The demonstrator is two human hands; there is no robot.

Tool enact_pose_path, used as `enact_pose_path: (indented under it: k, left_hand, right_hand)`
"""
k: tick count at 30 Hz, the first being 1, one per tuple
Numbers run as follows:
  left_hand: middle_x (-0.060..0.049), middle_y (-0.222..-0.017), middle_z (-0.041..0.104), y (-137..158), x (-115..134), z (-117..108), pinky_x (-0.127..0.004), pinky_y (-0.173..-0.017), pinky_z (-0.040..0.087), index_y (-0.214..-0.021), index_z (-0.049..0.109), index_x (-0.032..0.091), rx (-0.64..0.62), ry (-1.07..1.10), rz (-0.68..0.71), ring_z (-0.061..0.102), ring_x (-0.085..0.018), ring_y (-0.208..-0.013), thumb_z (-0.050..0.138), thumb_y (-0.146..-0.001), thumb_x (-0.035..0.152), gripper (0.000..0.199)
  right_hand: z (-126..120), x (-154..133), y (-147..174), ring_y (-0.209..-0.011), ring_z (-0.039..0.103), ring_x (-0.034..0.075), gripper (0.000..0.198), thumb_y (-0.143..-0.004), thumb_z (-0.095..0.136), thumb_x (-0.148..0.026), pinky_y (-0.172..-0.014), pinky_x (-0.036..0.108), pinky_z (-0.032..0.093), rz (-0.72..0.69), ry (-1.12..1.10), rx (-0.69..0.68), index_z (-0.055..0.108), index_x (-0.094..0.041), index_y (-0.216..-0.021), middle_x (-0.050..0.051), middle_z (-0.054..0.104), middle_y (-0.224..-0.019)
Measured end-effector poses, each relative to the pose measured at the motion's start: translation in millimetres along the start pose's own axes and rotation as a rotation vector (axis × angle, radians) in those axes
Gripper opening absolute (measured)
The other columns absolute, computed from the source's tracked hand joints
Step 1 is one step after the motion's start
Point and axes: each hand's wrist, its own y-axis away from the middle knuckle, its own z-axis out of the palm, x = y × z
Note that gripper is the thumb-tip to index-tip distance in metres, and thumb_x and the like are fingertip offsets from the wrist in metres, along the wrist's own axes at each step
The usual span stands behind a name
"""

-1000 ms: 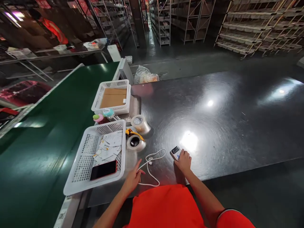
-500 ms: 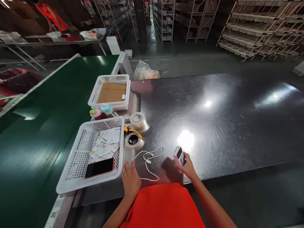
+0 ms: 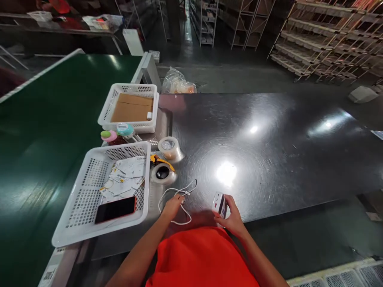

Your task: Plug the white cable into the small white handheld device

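Your right hand (image 3: 231,217) holds the small white device (image 3: 219,204) just off the near edge of the dark worktop (image 3: 269,151), low in the frame and a little right of centre. The grip there is wrapped round the device's lower end, with its dark face turned up and to the side. Your left hand (image 3: 172,207) sits just left of it, fingertips pressed together on the white cable (image 3: 176,193) near its plug end; the rest of the cable lies in a loose loop on the worktop, running toward the middle of the frame.

As a judgement: both parts are in hand, but the plug and the device are apart, with a clear stretch of worktop between them, so the joining is not yet done. Whether the plug is turned the right way for the port is too small to tell. What is left looks like bringing the two together and seating the plug.

To the left, the near white basket (image 3: 89,191) holds paper slips and a dark phone in a red case (image 3: 115,209). Above it in the frame stands a second basket (image 3: 131,107) with a brown cardboard piece inside. Between baskets and cable lie two rolls of clear tape (image 3: 169,147), one with a yellow-handled dispenser.
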Motion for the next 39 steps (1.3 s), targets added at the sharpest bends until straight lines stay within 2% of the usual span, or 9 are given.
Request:
enact_pose_path:
  k: [3,7,12,15,17,21,25,31,39]
  left_hand:
    - [-0.009,-0.110,0.067,-1.4,-5.7,-7.5,-0.041,-0.089,0.052,-0.107,0.063,0.013,0.007,0.047,0.005,0.065,-0.021,-0.099,0.047,-0.094,0.014,0.020]
    - [-0.014,-0.118,0.066,9.9,4.1,-29.0,-0.041,-0.099,0.044,-0.111,0.061,0.013,0.120,0.140,0.025,0.059,-0.025,-0.112,0.038,-0.096,0.016,0.029]
    - [-0.011,-0.107,0.069,53.4,34.6,-75.3,-0.031,-0.088,0.047,-0.108,0.060,0.016,0.194,0.303,0.176,0.062,-0.021,-0.100,0.030,-0.099,0.028,0.034]
    - [-0.007,-0.094,0.068,79.1,50.8,-98.1,-0.032,-0.085,0.044,-0.092,0.062,0.019,0.214,0.373,0.288,0.061,-0.021,-0.093,0.036,-0.098,0.035,0.031]
    - [-0.006,-0.086,0.067,89.0,59.4,-107.0,-0.033,-0.081,0.043,-0.084,0.060,0.019,0.219,0.444,0.307,0.060,-0.021,-0.086,0.037,-0.096,0.036,0.032]
    - [-0.006,-0.084,0.067,92.6,71.3,-114.5,-0.032,-0.076,0.041,-0.082,0.059,0.019,0.187,0.586,0.251,0.060,-0.021,-0.082,0.038,-0.094,0.037,0.030]
    - [-0.005,-0.083,0.069,89.3,76.3,-117.7,-0.029,-0.071,0.040,-0.082,0.060,0.019,0.140,0.638,0.190,0.061,-0.019,-0.080,0.041,-0.091,0.038,0.028]
    - [-0.004,-0.078,0.070,86.0,77.7,-117.8,-0.026,-0.065,0.038,-0.078,0.061,0.019,0.077,0.566,0.103,0.061,-0.017,-0.073,0.044,-0.090,0.030,0.024]
    - [-0.004,-0.082,0.072,85.5,83.5,-131.8,-0.027,-0.065,0.035,-0.079,0.064,0.019,0.023,0.389,0.069,0.063,-0.018,-0.077,0.048,-0.091,0.024,0.021]
  right_hand:
    - [3.0,-1.6,3.4,-0.108,0.055,0.025,0.062,-0.059,0.071,-0.020,-0.094,0.038,0.049,0.009,0.017,-0.005,0.053,-0.024,-0.119,0.006,0.055,-0.115]
    - [7.8,-2.4,2.7,-0.105,0.056,0.025,0.059,-0.059,0.069,-0.020,-0.091,0.039,0.050,-0.055,0.106,-0.034,0.053,-0.024,-0.115,0.006,0.056,-0.112]
    - [8.6,-8.3,-6.2,-0.103,0.055,0.028,0.061,-0.061,0.068,-0.022,-0.089,0.043,0.047,-0.200,0.290,-0.105,0.051,-0.022,-0.120,0.008,0.061,-0.111]
    - [6.5,-14.4,-12.6,-0.101,0.056,0.028,0.063,-0.060,0.065,-0.021,-0.087,0.043,0.045,-0.265,0.382,-0.136,0.050,-0.021,-0.122,0.008,0.062,-0.108]
    - [5.5,-16.8,-15.9,-0.101,0.056,0.028,0.063,-0.060,0.063,-0.021,-0.087,0.043,0.044,-0.300,0.433,-0.139,0.049,-0.022,-0.122,0.008,0.062,-0.109]
    - [6.2,-16.9,-19.1,-0.105,0.057,0.029,0.068,-0.059,0.061,-0.020,-0.089,0.043,0.044,-0.371,0.482,-0.125,0.047,-0.022,-0.126,0.010,0.061,-0.116]
    - [7.5,-15.9,-18.7,-0.104,0.058,0.028,0.067,-0.059,0.060,-0.020,-0.088,0.042,0.045,-0.376,0.495,-0.116,0.047,-0.021,-0.126,0.010,0.062,-0.116]
    - [6.7,-13.3,-17.8,-0.104,0.058,0.028,0.067,-0.060,0.060,-0.020,-0.087,0.042,0.045,-0.369,0.526,-0.110,0.048,-0.021,-0.125,0.011,0.062,-0.116]
    - [7.6,-7.7,-22.0,-0.107,0.057,0.030,0.071,-0.060,0.063,-0.022,-0.088,0.044,0.045,-0.391,0.556,-0.146,0.048,-0.020,-0.129,0.013,0.061,-0.119]
